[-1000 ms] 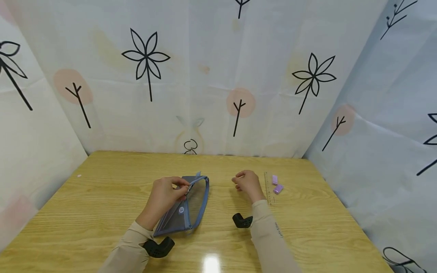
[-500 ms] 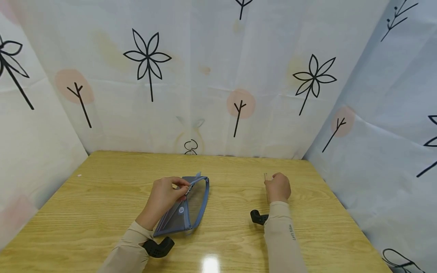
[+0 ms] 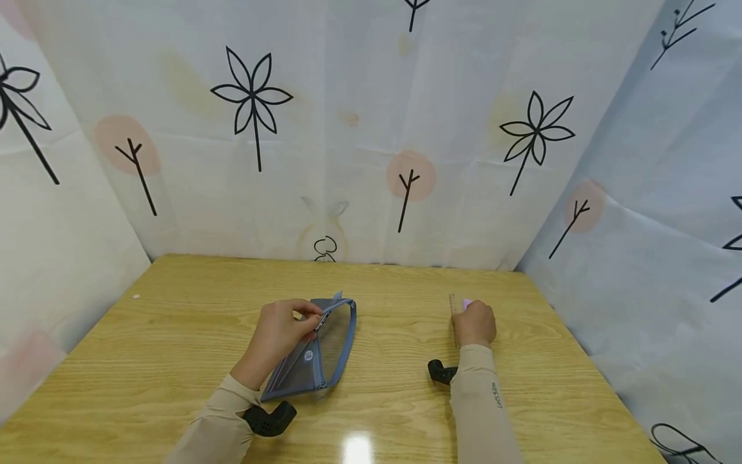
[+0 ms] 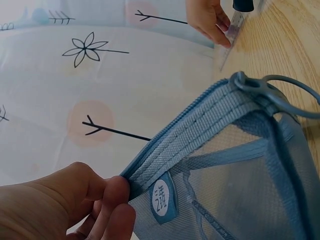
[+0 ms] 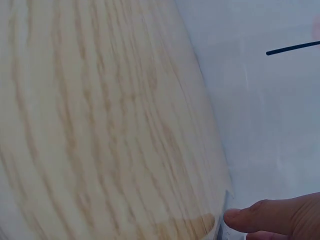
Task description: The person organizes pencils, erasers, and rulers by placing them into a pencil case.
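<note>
A blue mesh zip pouch (image 3: 292,374) stands with its zipped mouth spread wide. My left hand (image 3: 285,328) pinches the near top edge between thumb and fingers. In the left wrist view the zipper edge (image 4: 185,130), a round white label (image 4: 161,197) and a zipper pull ring (image 4: 295,92) show. Farther right, my right hand (image 3: 476,322) is down at the table with curled fingers, over a clear ruler (image 3: 453,303) and a small purple eraser (image 3: 467,303). Its thumb (image 5: 250,217) overlaps the ruler's edge in the right wrist view. I cannot tell whether it grips anything.
The wooden table (image 3: 382,361) ends at a patterned cloth backdrop (image 3: 348,129), with cloth sides left and right. A tiny pale scrap (image 3: 136,297) lies at the far left. A black cord (image 3: 684,441) hangs at the lower right. Black camera mounts (image 3: 269,419) sit on both wrists.
My right hand has moved right from beside the pouch to the ruler and erasers, then shifted slightly, uncovering one purple eraser. The left hand keeps its hold on the pouch.
</note>
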`<action>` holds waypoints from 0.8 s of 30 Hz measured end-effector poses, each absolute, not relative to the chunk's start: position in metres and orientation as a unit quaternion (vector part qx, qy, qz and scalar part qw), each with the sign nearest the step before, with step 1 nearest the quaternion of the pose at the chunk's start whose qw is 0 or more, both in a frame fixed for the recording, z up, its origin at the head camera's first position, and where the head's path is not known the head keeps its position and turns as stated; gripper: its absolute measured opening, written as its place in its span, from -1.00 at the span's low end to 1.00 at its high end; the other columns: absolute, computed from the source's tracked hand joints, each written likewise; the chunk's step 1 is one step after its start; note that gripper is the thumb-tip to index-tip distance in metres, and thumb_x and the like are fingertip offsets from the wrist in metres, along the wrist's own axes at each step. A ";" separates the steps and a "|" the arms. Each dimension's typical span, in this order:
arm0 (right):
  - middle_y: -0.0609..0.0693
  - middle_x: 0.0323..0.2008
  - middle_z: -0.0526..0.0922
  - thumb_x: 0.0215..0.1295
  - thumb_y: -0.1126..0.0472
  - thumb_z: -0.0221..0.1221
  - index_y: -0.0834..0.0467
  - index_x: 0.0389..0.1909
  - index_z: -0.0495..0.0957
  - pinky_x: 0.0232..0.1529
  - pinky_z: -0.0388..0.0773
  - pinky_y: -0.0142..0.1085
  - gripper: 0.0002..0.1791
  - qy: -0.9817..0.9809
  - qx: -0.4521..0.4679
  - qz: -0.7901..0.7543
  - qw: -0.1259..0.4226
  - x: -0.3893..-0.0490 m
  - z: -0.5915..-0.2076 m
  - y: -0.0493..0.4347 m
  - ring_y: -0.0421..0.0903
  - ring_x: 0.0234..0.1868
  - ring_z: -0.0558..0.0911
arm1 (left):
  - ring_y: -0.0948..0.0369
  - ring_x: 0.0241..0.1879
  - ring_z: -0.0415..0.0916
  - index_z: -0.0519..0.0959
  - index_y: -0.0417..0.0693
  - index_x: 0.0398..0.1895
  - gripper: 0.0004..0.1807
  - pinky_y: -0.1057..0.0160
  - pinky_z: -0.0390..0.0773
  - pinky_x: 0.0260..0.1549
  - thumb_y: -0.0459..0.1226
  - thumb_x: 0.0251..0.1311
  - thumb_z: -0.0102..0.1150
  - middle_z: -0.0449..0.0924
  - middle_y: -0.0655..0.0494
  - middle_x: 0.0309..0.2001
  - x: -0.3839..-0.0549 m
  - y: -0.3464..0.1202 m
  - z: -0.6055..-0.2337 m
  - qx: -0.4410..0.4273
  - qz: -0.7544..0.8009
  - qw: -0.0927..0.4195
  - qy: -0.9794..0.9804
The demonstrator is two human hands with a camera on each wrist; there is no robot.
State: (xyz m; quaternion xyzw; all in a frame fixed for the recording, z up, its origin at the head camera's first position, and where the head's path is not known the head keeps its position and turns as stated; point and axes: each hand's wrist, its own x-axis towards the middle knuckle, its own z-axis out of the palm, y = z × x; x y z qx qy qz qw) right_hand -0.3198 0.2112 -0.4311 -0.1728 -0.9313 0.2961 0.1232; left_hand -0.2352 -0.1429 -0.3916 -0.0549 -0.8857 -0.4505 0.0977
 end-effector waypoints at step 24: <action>0.34 -0.45 0.65 0.05 0.34 0.32 0.44 -0.42 0.64 -0.45 0.55 0.04 -0.81 -0.932 -0.170 0.293 0.132 -0.320 -0.433 0.208 0.18 -0.46 0.62 | 0.15 -0.55 0.68 0.75 -0.01 -0.32 -0.91 0.33 0.54 -0.63 -0.31 0.20 0.27 0.71 0.07 -0.44 -0.235 -0.144 -0.389 -0.060 -0.451 0.101 -0.885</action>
